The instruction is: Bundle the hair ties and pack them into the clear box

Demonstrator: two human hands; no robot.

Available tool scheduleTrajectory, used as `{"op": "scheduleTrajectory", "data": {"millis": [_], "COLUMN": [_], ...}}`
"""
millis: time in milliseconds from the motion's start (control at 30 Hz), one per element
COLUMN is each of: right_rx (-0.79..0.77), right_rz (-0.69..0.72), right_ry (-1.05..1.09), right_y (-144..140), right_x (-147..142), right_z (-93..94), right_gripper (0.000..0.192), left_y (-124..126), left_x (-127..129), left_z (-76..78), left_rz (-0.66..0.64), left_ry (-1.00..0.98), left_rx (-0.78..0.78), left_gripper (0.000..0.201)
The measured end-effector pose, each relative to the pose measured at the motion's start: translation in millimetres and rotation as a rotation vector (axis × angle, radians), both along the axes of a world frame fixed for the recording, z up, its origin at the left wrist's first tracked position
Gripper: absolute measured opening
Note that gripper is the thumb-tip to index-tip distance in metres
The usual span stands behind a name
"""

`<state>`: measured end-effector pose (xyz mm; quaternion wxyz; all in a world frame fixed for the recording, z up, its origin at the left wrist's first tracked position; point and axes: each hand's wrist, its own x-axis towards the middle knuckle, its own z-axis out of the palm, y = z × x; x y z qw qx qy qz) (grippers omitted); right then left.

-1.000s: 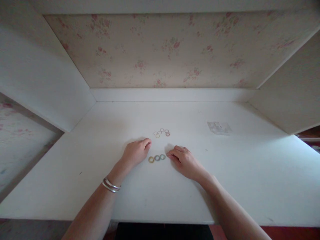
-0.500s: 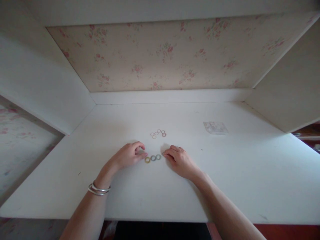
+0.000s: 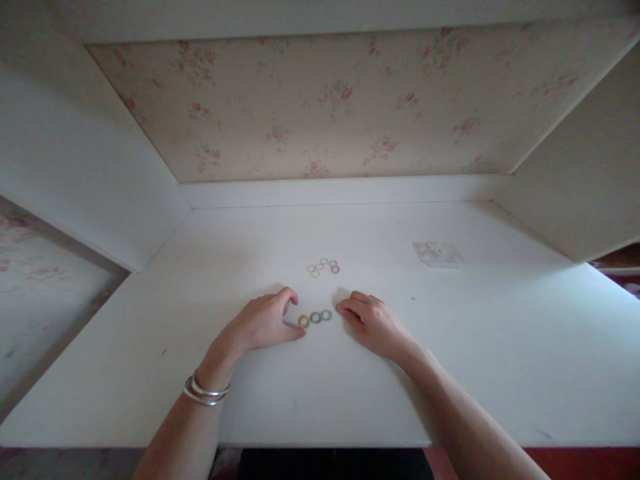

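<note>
Three small thick rings lie in a short row on the white desk [image 3: 320,393]: a yellow ring [image 3: 303,321], a grey-blue ring [image 3: 315,317] and a green ring [image 3: 326,315]. My left hand [image 3: 264,321] rests on the desk with its thumb tip touching the yellow ring and its index finger curled above. My right hand [image 3: 373,320] lies flat just right of the green ring, fingertips a little apart from it. Neither hand grips a ring. A cluster of several thin rings [image 3: 323,267] lies farther back.
A small clear plastic bag [image 3: 439,253] lies at the back right of the desk. White side panels [image 3: 90,187] and a flowered back wall [image 3: 330,107] enclose the desk on three sides. Silver bangles [image 3: 205,391] circle my left wrist.
My left hand has drawn back and toward the row, from beside the thin rings to the yellow ring's left side. My right hand has hardly moved.
</note>
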<state>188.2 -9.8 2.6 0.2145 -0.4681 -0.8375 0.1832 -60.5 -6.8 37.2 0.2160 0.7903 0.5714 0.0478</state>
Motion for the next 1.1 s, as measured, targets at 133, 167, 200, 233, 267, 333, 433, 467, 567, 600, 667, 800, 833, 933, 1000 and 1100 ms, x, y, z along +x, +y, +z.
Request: {"op": "scheduleTrajectory", "data": {"millis": [133,167,200,233,267,333,433,467,567,600,667,800,833,933,1000,1100], "right_rx": [-0.008,0.000,0.012,0.027,0.038,0.042,0.042,0.049,0.074,0.074,0.067,0.063,0.064,0.059,0.049,0.040], "right_rz": [-0.065,-0.118,-0.178,-0.236,-0.279,-0.301,-0.208,-0.174,-0.116,-0.106,-0.089,-0.088,-0.091,-0.081,-0.059,-0.035], "right_ry": [0.062,0.083,0.100,0.111,0.116,0.110,0.066,0.044,-0.028,-0.048,-0.074,-0.070,-0.062,-0.036,-0.027,-0.025], "right_y": [3.5,5.1,6.8,8.5,9.7,10.8,8.8,7.6,4.3,3.6,2.8,2.5,2.4,2.4,2.7,3.5], "right_x": [3.7,5.9,8.3,10.6,12.6,14.6,11.9,10.2,5.5,4.7,4.2,4.8,4.8,4.9,4.9,4.1], "right_z": [-0.6,-1.1,-1.8,-2.7,-3.7,-5.8,-7.5,-7.5,-5.5,-4.6,-2.9,-1.1,-1.0,-0.9,-1.2,-2.6], "right_gripper": [0.022,0.022,0.023,0.023,0.024,0.024,0.023,0.023,0.023,0.023,0.023,0.019,0.019,0.017,0.016,0.018], "left_y": [0.4,0.6,0.8,1.0,1.2,1.4,1.6,1.7,1.9,2.0,2.2,2.7,2.8,3.2,3.5,3.4], "left_x": [1.5,1.5,1.5,1.3,1.0,0.6,0.6,0.8,1.1,1.1,1.0,0.9,1.0,1.3,1.2,0.6], "left_z": [0.0,-0.1,-0.3,-0.6,-1.0,-2.0,-3.3,-3.6,-3.7,-3.6,-3.5,-3.4,-3.5,-4.0,-4.4,-5.0], "left_rz": [0.019,0.023,0.026,0.026,0.025,0.020,0.022,0.023,0.024,0.023,0.018,0.006,0.005,0.009,0.008,0.004], "left_ry": [0.014,0.018,0.020,0.020,0.017,0.010,0.007,0.008,0.007,0.006,0.006,0.016,0.017,0.013,0.009,0.001], "left_rx": [0.022,0.024,0.027,0.032,0.040,0.052,0.069,0.071,0.076,0.076,0.079,0.080,0.080,0.082,0.082,0.089], "left_gripper": [0.043,0.043,0.043,0.042,0.042,0.042,0.041,0.041,0.041,0.041,0.042,0.041,0.041,0.041,0.041,0.040]}}
